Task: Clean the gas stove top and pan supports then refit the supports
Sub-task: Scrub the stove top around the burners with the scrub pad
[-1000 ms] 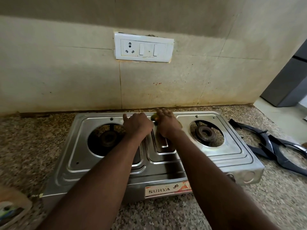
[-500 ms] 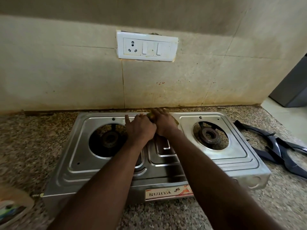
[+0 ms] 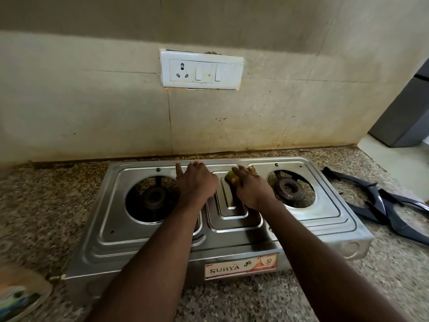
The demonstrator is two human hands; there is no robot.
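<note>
Right hand (image 3: 251, 190) clamps a yellow-green sponge (image 3: 231, 176) on the stove top (image 3: 232, 235)'s far middle, left hand (image 3: 196, 182) flat bracing; press firmly into grooves, the supports (image 3: 385, 206) waiting on the desk (image 3: 383, 270) right.

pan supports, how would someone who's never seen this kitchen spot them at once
Find the steel two-burner gas stove on the speckled granite counter. Look just past its right end: the pan supports lie there overlapping on the counter. They are the only dark, ring-shaped frames with prongs, off the burners.

Silver stove (image 3: 120, 231), yellow-green scrubber (image 3: 230, 176)
</note>
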